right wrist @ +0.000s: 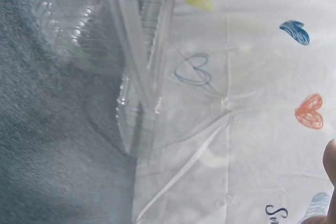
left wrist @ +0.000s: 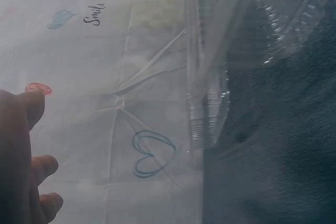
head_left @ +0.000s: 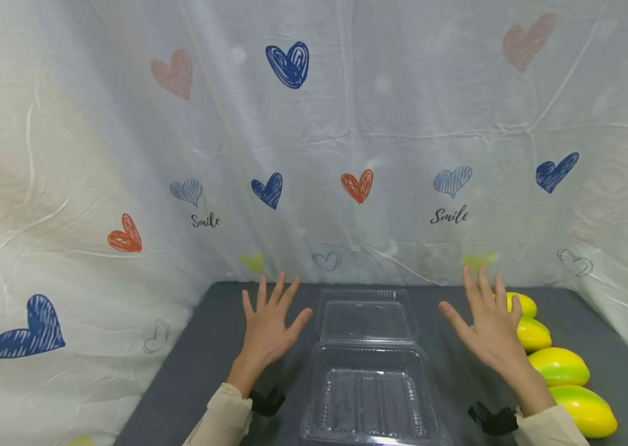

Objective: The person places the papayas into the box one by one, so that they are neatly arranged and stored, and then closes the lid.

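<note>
A clear plastic clamshell container [head_left: 372, 396] lies open on the dark grey table, its lid [head_left: 366, 316] folded back toward the curtain. My left hand [head_left: 270, 328] is raised to the left of it, fingers spread, holding nothing. On the other side my right hand [head_left: 489, 334] is held up the same way, also without anything in it. Several yellow mangoes, one of them a yellow-green mango [head_left: 559, 367], stand in a row at the right, partly hidden behind the right hand and forearm. Both wrist views show the container [left wrist: 207, 114] [right wrist: 139, 114] apart from the fingers.
A white curtain [head_left: 314, 235] printed with hearts and the word "Smile" hangs behind and beside the table [head_left: 180, 396]. Dark wrist straps with cameras sit on both wrists. The container takes up the middle of the table, with the mangoes along its right side.
</note>
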The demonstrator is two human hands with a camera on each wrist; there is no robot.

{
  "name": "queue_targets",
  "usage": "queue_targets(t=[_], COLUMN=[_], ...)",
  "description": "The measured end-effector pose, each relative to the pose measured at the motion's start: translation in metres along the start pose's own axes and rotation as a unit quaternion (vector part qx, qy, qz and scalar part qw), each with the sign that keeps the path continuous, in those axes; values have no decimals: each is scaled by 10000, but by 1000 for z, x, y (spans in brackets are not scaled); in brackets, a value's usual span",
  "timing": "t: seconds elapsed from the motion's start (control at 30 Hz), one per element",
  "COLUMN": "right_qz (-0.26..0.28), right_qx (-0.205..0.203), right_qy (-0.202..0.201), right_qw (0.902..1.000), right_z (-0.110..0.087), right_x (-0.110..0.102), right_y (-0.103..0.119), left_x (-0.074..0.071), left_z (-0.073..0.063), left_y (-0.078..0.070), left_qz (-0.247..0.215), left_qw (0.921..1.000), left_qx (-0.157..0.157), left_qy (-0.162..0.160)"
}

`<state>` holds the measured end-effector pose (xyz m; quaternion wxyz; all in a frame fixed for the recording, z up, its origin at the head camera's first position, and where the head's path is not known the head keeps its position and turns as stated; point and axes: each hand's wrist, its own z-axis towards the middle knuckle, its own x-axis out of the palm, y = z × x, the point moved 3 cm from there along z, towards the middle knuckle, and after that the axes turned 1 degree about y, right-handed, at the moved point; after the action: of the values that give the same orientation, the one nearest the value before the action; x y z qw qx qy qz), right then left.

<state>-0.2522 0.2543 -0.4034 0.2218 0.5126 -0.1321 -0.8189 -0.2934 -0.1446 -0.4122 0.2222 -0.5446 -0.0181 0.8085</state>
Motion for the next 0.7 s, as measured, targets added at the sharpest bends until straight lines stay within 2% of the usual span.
queue_targets(t=[0.23, 0.4, 0.57, 0.7], right_qz=[274, 585, 830, 919], right_qx=[-56, -90, -142, -184], right_qy=[77, 358, 645, 752], right_qw=[9996, 9976, 9944, 9928], right_z=[-7, -15, -22, -28], right_x=[11, 21, 31, 38], right_y=[-5, -7, -7, -8], left_x=[7, 12, 19, 24], left_z=[-12, -21, -30, -37], left_y=[4, 7, 12, 17], left_qz=[-184, -236, -445, -753], left_qw=[9998, 9997, 9981, 9938], left_qx=[24, 81, 249, 470], left_qy=[-7, 67, 353, 677])
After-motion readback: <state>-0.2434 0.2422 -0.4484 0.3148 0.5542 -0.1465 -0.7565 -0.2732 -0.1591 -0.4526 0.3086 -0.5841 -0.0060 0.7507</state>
